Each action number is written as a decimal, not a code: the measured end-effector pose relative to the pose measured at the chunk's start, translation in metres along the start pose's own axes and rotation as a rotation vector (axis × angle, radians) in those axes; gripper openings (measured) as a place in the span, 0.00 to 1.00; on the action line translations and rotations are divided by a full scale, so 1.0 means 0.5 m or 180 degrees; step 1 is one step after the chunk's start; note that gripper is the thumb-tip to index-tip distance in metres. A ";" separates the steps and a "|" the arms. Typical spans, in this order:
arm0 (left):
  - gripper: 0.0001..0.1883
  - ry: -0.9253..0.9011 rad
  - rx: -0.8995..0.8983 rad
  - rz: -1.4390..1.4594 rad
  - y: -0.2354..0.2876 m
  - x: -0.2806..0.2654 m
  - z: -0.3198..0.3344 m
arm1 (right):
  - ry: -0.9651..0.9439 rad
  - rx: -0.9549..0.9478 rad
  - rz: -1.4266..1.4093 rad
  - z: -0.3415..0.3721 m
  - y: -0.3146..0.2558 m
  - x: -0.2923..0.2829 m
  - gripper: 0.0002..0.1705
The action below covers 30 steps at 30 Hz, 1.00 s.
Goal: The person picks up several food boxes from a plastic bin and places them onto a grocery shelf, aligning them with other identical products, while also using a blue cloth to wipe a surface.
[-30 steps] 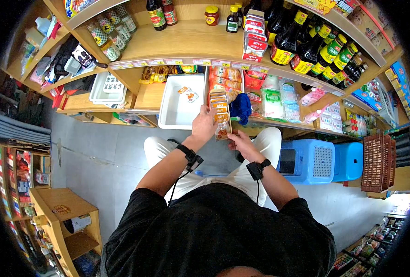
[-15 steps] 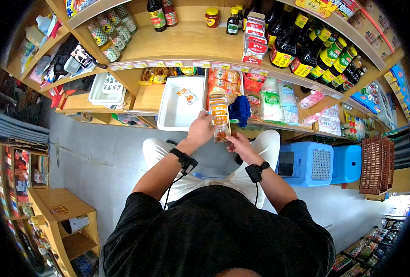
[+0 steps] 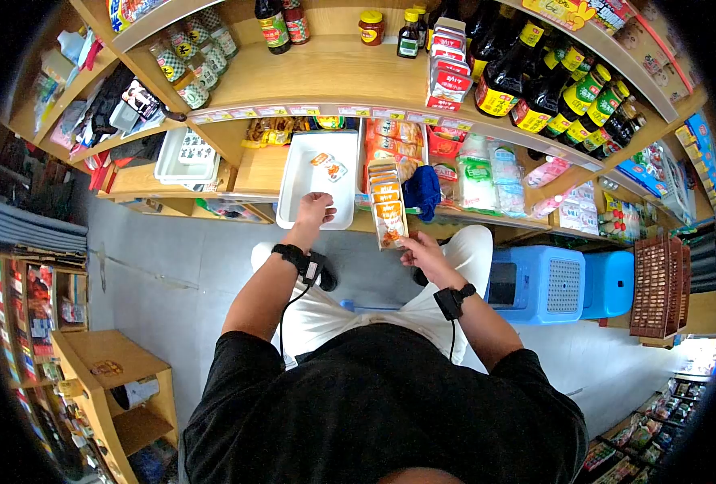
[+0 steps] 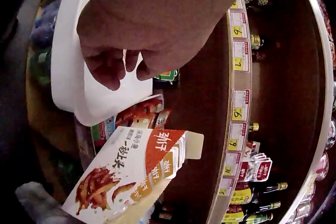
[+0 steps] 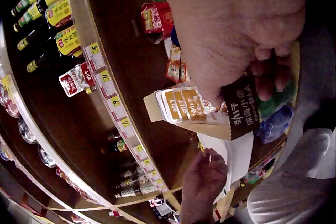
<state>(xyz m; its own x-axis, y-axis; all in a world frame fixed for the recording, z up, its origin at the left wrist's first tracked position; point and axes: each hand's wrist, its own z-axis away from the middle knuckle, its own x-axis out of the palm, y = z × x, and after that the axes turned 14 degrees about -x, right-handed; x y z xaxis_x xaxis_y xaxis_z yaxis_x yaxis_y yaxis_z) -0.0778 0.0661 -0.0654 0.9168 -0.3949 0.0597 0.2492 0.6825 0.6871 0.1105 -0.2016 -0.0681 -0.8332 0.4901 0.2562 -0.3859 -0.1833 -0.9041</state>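
My right hand [image 3: 426, 253] grips the lower end of a slim, open-topped box [image 4: 113, 163] printed with small-fish snack pictures. Upright orange-and-white snack packets [image 3: 385, 194] stand in a row inside it. In the right wrist view, the thumb lies over the front packets and the fingers are at the box's dark side [image 5: 242, 107]. My left hand [image 3: 315, 210] hovers over the near end of a white tray [image 3: 293, 181], fingers loosely bent. Nothing shows between them in the left wrist view. A few loose packets [image 3: 336, 170] lie in the tray's far half.
Right of the tray are bagged goods [image 3: 394, 131], a dark blue cloth [image 3: 420, 194] and white-green bags [image 3: 476, 181]. Above runs a shelf edge with price tags [image 3: 303, 109], bearing sauce bottles [image 3: 499, 77] and red-white packets [image 3: 446, 85]. Blue plastic stools [image 3: 539, 282] stand at right.
My left hand has left the packets in the box and moved left over the tray. Orange packet fronts now show lower in the box. My right hand stays at the box's lower end.
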 end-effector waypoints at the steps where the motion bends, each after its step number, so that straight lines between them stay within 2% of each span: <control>1: 0.10 -0.0037 0.0044 -0.0054 0.007 -0.003 -0.006 | 0.0031 0.0017 0.0037 0.000 -0.001 0.000 0.18; 10: 0.12 -0.0075 0.0006 -0.0062 0.047 -0.027 -0.075 | 0.0029 0.0058 -0.0001 -0.002 -0.002 -0.007 0.19; 15: 0.12 0.0236 -0.0085 -0.0136 0.060 -0.034 -0.149 | 0.0029 0.0059 -0.0015 0.001 -0.002 -0.012 0.19; 18: 0.12 0.0412 -0.0104 -0.0201 0.068 -0.034 -0.195 | 0.0008 0.0030 -0.0078 -0.007 0.009 -0.019 0.22; 20: 0.14 0.0626 0.0003 -0.0387 0.068 -0.035 -0.230 | 0.0128 0.0074 0.0051 -0.001 0.002 -0.015 0.24; 22: 0.22 0.0725 0.0095 -0.0647 0.072 -0.033 -0.259 | 0.0053 0.0068 0.0115 0.005 -0.019 -0.008 0.23; 24: 0.28 0.0880 0.0418 -0.0871 0.070 -0.031 -0.287 | -0.0021 0.0064 0.0198 0.005 -0.018 -0.010 0.22; 25: 0.28 0.0902 0.0435 -0.0858 0.084 -0.027 -0.295 | 0.0009 0.0080 0.0193 0.000 -0.014 -0.015 0.22; 27: 0.34 0.1104 0.0553 -0.1970 0.099 -0.019 -0.302 | 0.0075 0.0077 0.0188 -0.001 -0.001 -0.023 0.21; 28: 0.34 0.1115 0.0560 -0.1958 0.117 -0.006 -0.289 | 0.0061 0.0069 0.0194 -0.003 0.002 -0.027 0.21; 30: 0.39 0.1465 0.0658 -0.3074 0.141 0.013 -0.267 | 0.0079 0.0054 0.0227 -0.003 0.007 -0.033 0.20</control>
<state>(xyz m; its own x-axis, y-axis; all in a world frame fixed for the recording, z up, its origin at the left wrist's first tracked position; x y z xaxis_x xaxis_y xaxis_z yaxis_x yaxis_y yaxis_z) -0.0127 0.1939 -0.1131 0.4022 -0.4114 -0.8179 0.9092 0.0745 0.4096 0.1234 -0.2092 -0.0761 -0.8488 0.4961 0.1826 -0.3327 -0.2328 -0.9139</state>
